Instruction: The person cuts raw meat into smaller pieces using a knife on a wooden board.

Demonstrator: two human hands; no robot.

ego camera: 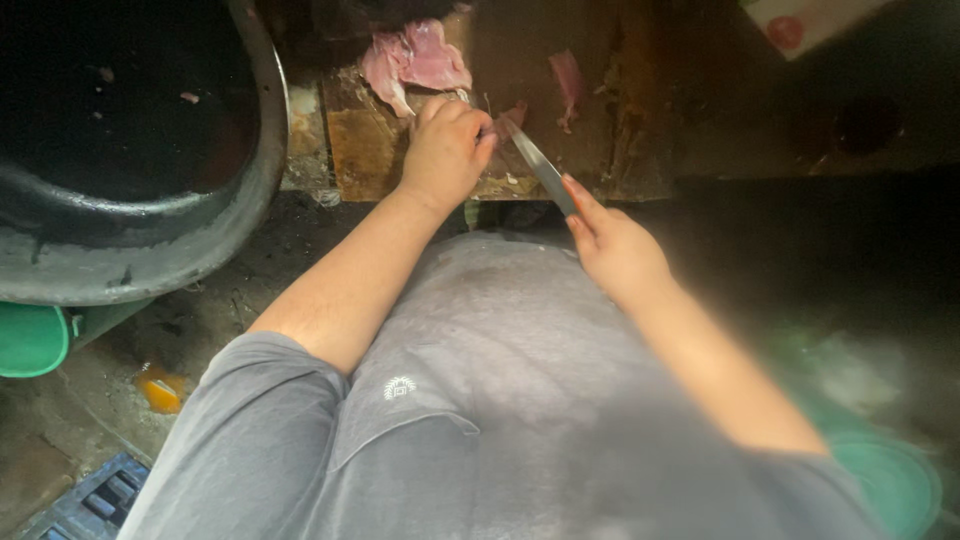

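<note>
Left hand: the left hand [447, 150] is curled into a loose fist, knuckles up, pressing down on the wooden board [365, 150]; something small may be pinched under its fingers, but I cannot tell what.
Right hand: the right hand [612, 245] is closed around the handle end of a knife [535, 163], forefinger stretched along the blade's back.
Knife: the blade slants up and to the left, its tip just beside the left hand's knuckles (the tip itself is partly hidden by the fist).
Meat: a pink piece of raw meat [415, 58] lies on the board just beyond the left hand; a thinner strip [567, 82] lies apart, further right on the same dark, stained surface.
Board: worn brown wood, wet and marked, at the front edge of the desk.
Pan: a big dark metal pan [150, 260] sits at the left, its rim close to the board.
Floor: a green bucket [30, 340] shows below the pan, and a second green tub [885, 480] blurs at lower right.
Clothes: grey shirt [480, 400] fills the foreground.
</note>
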